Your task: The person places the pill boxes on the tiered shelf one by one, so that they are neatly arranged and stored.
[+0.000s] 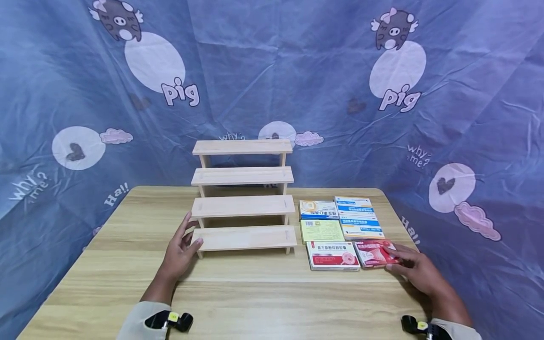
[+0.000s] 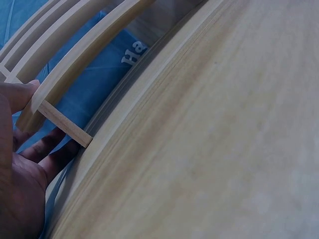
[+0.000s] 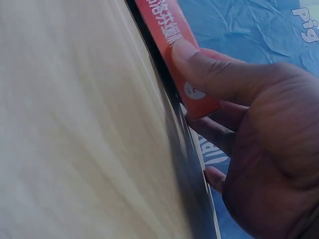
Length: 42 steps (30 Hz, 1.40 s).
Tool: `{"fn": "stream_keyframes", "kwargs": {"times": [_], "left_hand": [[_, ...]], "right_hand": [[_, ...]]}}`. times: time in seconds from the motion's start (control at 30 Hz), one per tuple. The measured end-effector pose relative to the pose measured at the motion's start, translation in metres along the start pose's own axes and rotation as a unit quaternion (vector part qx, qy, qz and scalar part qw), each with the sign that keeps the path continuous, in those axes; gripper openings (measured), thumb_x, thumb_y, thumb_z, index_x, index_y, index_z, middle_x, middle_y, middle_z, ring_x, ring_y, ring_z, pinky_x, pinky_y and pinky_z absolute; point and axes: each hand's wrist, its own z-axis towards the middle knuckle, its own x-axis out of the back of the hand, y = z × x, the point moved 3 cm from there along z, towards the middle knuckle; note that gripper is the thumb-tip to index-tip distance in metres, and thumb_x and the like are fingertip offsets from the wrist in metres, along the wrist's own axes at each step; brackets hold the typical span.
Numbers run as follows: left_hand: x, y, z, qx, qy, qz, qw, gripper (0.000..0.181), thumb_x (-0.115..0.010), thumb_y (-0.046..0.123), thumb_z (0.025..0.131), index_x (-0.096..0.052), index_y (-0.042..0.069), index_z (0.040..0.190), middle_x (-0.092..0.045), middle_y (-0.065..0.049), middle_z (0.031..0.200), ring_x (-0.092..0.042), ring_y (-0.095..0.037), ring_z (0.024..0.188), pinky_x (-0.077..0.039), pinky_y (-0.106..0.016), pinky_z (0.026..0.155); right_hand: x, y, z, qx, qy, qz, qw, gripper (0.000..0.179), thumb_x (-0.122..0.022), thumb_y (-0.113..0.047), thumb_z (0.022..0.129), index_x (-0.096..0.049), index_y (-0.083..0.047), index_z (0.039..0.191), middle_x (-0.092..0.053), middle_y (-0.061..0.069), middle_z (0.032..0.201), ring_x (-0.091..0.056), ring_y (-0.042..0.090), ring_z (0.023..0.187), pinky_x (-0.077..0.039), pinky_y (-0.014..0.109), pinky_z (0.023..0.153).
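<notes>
Blue cloth (image 1: 272, 61), printed with pigs and clouds, is hung around a wooden desk (image 1: 263, 302). On it is placed a four-tiered wooden stand (image 1: 243, 206), whose lowest tier (image 1: 246, 237) is clasped at its left end by the left grip (image 1: 178, 257). To the right of the stand, blue-and-white packaging (image 1: 359, 217) is laid at the back right, a red-and-white box (image 1: 333, 255) at the front, a yellow-green box (image 1: 322, 231) behind that, and a white, blue and yellow box (image 1: 318, 210) farther back. At the front right, just beside the red-and-white box, a red box (image 1: 371, 255) is held by the right grip (image 1: 418, 271), drawn narrow on its right end. The boxes' contents are hidden.
</notes>
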Motion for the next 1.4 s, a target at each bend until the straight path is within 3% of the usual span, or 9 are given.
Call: {"fn": "stream_keyframes", "kwargs": {"times": [0.1,0.23,0.33,0.37,0.47,1.0,1.07,1.23,1.4], "left_hand": [[0.001,-0.001,0.001,0.0,-0.001,-0.001,1.0,0.088,-0.062,-0.007,0.106,-0.015,0.013,0.177,-0.041,-0.036,0.156,-0.059,0.012,0.127,-0.055,-0.007,0.096],[0.001,-0.002,0.001,-0.001,-0.002,-0.004,1.0,0.088,-0.062,-0.007,0.106,-0.015,0.013,0.177,-0.041,-0.036,0.156,-0.06,0.012,0.126,-0.056,-0.008,0.096],[0.002,-0.001,0.0,0.001,-0.003,-0.004,1.0,0.088,-0.062,-0.007,0.107,-0.014,0.013,0.178,-0.041,-0.036,0.156,-0.06,0.011,0.126,-0.056,-0.008,0.096],[0.002,0.0,0.0,0.003,-0.003,-0.003,1.0,0.088,-0.062,-0.007,0.107,-0.014,0.013,0.177,-0.041,-0.036,0.156,-0.06,0.011,0.126,-0.056,-0.008,0.095],[0.003,0.002,-0.001,0.008,-0.001,-0.002,1.0,0.088,-0.063,-0.007,0.106,-0.015,0.013,0.177,-0.041,-0.036,0.157,-0.059,0.011,0.127,-0.056,-0.007,0.096],[0.003,-0.002,0.002,0.004,-0.003,0.006,1.0,0.088,-0.063,-0.005,0.107,-0.015,0.015,0.178,-0.041,-0.037,0.157,-0.059,0.011,0.125,-0.055,-0.007,0.095],[0.003,-0.001,0.002,0.006,-0.002,0.007,1.0,0.088,-0.063,-0.005,0.107,-0.015,0.015,0.178,-0.041,-0.037,0.157,-0.059,0.011,0.125,-0.055,-0.007,0.095],[0.003,-0.001,0.002,0.01,-0.001,0.007,0.9999,0.088,-0.063,-0.004,0.107,-0.015,0.016,0.178,-0.041,-0.036,0.158,-0.059,0.012,0.124,-0.055,-0.007,0.096],[0.0,-0.001,0.001,0.009,-0.001,0.003,1.0,0.088,-0.063,-0.004,0.107,-0.014,0.014,0.178,-0.041,-0.036,0.157,-0.059,0.012,0.125,-0.055,-0.007,0.096]], "right_hand": [[0.001,0.001,-0.001,0.0,0.004,0.002,1.0,0.058,-0.087,-0.014,0.092,-0.067,0.003,0.143,-0.054,0.038,0.156,-0.046,0.062,0.144,-0.032,0.007,0.111],[0.002,0.002,-0.001,-0.002,0.006,-0.004,1.0,0.056,-0.087,-0.017,0.093,-0.069,0.001,0.143,-0.057,0.037,0.154,-0.053,0.054,0.141,-0.036,0.007,0.108],[0.002,0.002,-0.002,0.006,0.018,-0.002,0.9998,0.053,-0.088,-0.018,0.092,-0.072,0.0,0.14,-0.06,0.035,0.151,-0.062,0.013,0.131,-0.032,-0.001,0.1],[0.002,0.002,-0.002,0.01,0.021,-0.001,0.9997,0.052,-0.088,-0.018,0.092,-0.073,-0.001,0.139,-0.062,0.034,0.15,-0.059,0.0,0.126,-0.027,-0.006,0.09],[0.002,0.003,-0.003,0.012,0.023,0.013,0.9996,0.052,-0.088,-0.02,0.092,-0.073,-0.002,0.139,-0.062,0.035,0.149,-0.037,-0.028,0.112,-0.026,-0.007,0.089],[0.006,-0.002,-0.009,0.049,0.061,0.034,0.9964,0.048,-0.089,-0.014,0.09,-0.076,-0.003,0.135,-0.059,0.034,0.149,-0.03,-0.034,0.114,-0.025,-0.007,0.091],[0.007,-0.004,-0.01,0.053,0.067,0.035,0.9957,0.048,-0.089,-0.014,0.091,-0.076,-0.004,0.136,-0.063,0.022,0.152,-0.031,-0.033,0.116,-0.025,-0.007,0.092],[0.009,-0.01,-0.011,0.086,0.099,0.056,0.9898,0.044,-0.089,-0.008,0.09,-0.078,-0.003,0.133,-0.057,-0.035,0.136,-0.036,-0.032,0.118,-0.027,-0.006,0.094],[0.013,-0.02,-0.009,0.123,0.13,0.074,0.9811,0.045,-0.088,0.001,0.087,-0.078,-0.001,0.131,-0.052,-0.047,0.131,-0.041,-0.029,0.124,-0.027,-0.005,0.1]]}}
